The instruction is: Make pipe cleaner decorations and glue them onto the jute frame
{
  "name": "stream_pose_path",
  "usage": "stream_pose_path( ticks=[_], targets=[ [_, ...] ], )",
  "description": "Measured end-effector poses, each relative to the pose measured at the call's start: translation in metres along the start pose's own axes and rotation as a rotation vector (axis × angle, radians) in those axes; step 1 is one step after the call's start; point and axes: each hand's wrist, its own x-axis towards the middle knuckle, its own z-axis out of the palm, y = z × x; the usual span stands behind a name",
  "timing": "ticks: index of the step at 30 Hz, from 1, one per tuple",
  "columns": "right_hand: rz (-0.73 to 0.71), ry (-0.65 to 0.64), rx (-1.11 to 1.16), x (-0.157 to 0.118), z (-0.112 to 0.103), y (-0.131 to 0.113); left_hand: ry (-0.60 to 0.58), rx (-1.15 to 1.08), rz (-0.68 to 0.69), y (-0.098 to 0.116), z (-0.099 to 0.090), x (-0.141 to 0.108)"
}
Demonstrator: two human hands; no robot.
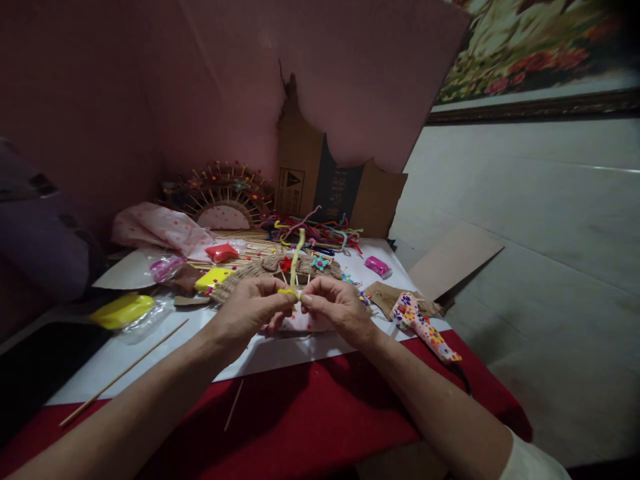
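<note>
Between my hands a yellow pipe cleaner [296, 263] stands up, its lower part bent at my fingertips. My left hand [257, 303] pinches it from the left, and my right hand [340, 307] pinches the same piece from the right, the fingertips almost touching. Right behind lies a twine-wrapped arch [245, 270] decorated with a red flower [285, 265] and a turquoise flower [320, 263]. Its lower part, a dotted pale pink fabric piece [305, 323], is partly hidden by my hands.
A finished-looking fan-shaped piece [223, 217] stands at the back beside cut cardboard [313, 173]. Colourful pipe cleaners [325, 233] lie in a heap. Yellow clay packs [123, 311], a magenta pack [378, 267], a flower-patterned glue gun [425, 327] and a thin stick [125, 372] lie around.
</note>
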Motion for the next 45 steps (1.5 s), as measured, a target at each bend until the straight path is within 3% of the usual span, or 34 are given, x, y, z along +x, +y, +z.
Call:
stream_pose_path(
  ticks=[7, 15, 22, 29, 35, 40, 45],
  targets=[
    [0.06, 0.044, 0.187, 0.0008, 0.0063, 0.003, -0.014, -0.007, -0.01, 0.0007, 0.0016, -0.0011],
    [0.031, -0.047, -0.012, 0.001, -0.0009, -0.0019, -0.006, 0.001, -0.014, -0.0005, 0.0024, -0.0008],
    [0.078, -0.087, 0.028, 0.0002, -0.0002, 0.0016, -0.015, -0.019, -0.01, 0.0006, 0.0016, 0.0001],
    [-0.025, -0.001, 0.093, 0.0007, 0.0054, 0.0024, 0.014, -0.077, -0.01, -0.0012, 0.0022, -0.0001],
    [-0.028, 0.027, 0.139, 0.0001, 0.0046, 0.0047, -0.014, -0.075, 0.007, -0.0003, 0.004, -0.0021],
    [0.01, -0.061, 0.097, 0.0005, 0.0031, 0.0068, 0.006, -0.059, 0.003, 0.0015, 0.0076, -0.0042],
    [-0.124, -0.022, -0.058, 0.0014, 0.0016, 0.0079, -0.006, -0.07, -0.025, 0.0011, 0.0079, -0.0041]
  ],
)
